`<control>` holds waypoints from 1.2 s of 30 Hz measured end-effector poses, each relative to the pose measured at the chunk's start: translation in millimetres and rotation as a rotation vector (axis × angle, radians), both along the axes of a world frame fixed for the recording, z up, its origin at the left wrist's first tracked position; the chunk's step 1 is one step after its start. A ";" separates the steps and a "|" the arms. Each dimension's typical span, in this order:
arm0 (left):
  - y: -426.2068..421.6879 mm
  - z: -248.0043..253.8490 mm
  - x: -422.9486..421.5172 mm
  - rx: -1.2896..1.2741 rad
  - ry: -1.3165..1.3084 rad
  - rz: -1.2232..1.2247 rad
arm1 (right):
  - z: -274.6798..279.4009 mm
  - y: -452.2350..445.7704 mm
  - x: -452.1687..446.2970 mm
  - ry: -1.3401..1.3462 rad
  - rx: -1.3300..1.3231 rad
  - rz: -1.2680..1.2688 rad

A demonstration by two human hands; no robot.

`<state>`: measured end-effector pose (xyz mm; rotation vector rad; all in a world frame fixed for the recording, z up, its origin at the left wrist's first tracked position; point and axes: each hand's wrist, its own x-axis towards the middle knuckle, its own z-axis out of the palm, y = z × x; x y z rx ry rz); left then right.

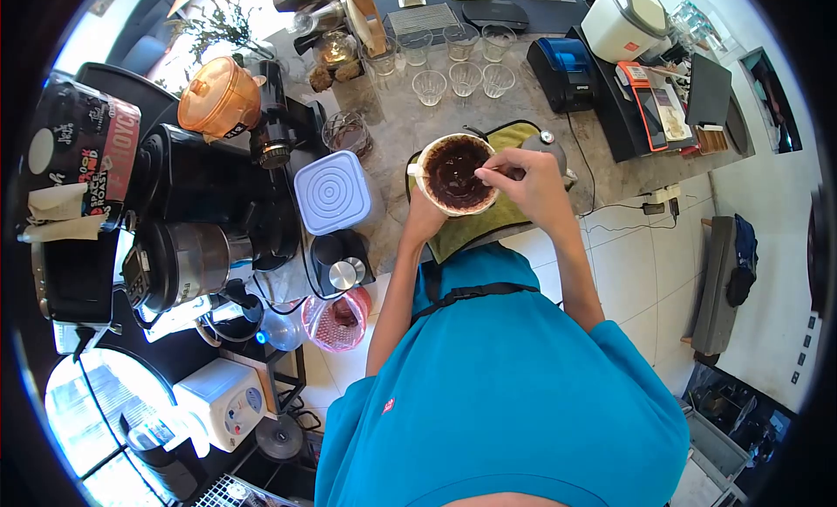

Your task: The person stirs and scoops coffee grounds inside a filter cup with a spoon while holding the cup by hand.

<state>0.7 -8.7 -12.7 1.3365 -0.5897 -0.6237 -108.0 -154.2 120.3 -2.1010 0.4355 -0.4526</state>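
Observation:
A white cup (421, 186) with a small handle on its left stands at the near edge of the counter. Dark brown, wet-looking contents (455, 186) fill it, with lighter brown residue around the inner rim. My left hand (425, 215) is closed around the cup's near left side. Over the cup's right side, my right hand (530, 184) has its fingertips pinched on a thin, dark utensil whose lower end I cannot make out in the contents. Beneath the cup lies an olive-green cloth (462, 235) with dark edging. A grey metal pot (551, 149) sits just right of the cup.
Several clear glasses (465, 78) stand farther back. A lidded plastic container (331, 193), a glass server (347, 134) and a small scale-like device (336, 256) are on the left. A blue-topped black printer (562, 75) is at the back right, its cable trailing across the counter.

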 end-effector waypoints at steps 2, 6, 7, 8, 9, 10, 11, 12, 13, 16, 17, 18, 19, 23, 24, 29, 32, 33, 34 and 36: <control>1.1 1.2 -0.6 0.016 0.012 0.001 | -7.4 0.7 4.5 0.004 0.013 -0.013; 0.8 1.1 0.2 0.019 -0.033 0.015 | -5.6 1.3 5.7 -0.074 0.046 -0.096; 0.9 -0.8 0.3 0.008 -0.012 0.008 | 1.2 1.6 3.9 -0.051 0.050 -0.089; 0.5 -2.6 0.2 0.008 -0.010 0.006 | 7.8 1.6 1.6 -0.029 0.053 -0.084; -0.6 -2.5 0.5 -0.010 0.008 0.009 | 13.5 1.7 -0.9 -0.029 0.052 -0.087; -1.3 -2.4 0.7 -0.028 0.025 0.013 | 18.8 2.3 -3.5 -0.027 0.056 -0.073; -1.3 -2.1 0.7 -0.029 0.025 0.012 | 21.4 2.8 -4.8 -0.027 0.061 -0.058; -0.8 -2.5 0.2 -0.028 0.021 0.012 | 21.8 3.0 -5.4 -0.027 0.060 -0.057; -0.6 -2.8 -0.5 -0.029 0.016 0.011 | 22.2 2.9 -6.1 0.021 0.054 -0.039; -0.1 -3.2 -1.0 -0.023 0.015 0.009 | 9.4 1.3 -1.2 0.067 0.040 -0.009; 0.2 -3.6 -1.2 -0.024 0.015 0.008 | 2.1 1.8 1.0 0.068 0.035 0.005; 0.1 -3.6 -1.0 -0.019 0.031 0.000 | -1.8 3.0 1.9 0.066 0.034 0.004; -0.5 -3.5 0.3 -0.015 0.046 -0.005 | -4.6 3.9 3.4 -0.004 0.022 -0.033; -0.6 -6.6 1.4 -0.022 0.021 -0.018 | 9.8 3.7 -1.5 -0.083 0.076 -0.103; 0.6 -5.4 0.3 -0.018 0.007 -0.024 | 10.3 4.0 -4.5 -0.086 0.073 -0.109; -0.9 -5.9 -0.4 -0.131 0.017 -0.032 | 3.4 2.1 -12.9 -0.018 0.081 -0.091; 10.2 -22.0 -1.0 0.044 0.009 -0.053 | -10.7 7.5 -12.3 -0.059 0.132 -0.131; 11.3 -26.9 -1.1 0.049 -0.003 -0.025 | -8.8 11.0 -13.3 -0.064 0.121 -0.150; 14.1 -36.4 0.0 0.066 -0.032 -0.005 | -7.5 12.7 -13.5 -0.070 0.113 -0.161; 16.4 -43.3 -0.2 0.081 -0.073 0.011 | -7.8 14.8 -13.7 -0.143 0.101 -0.174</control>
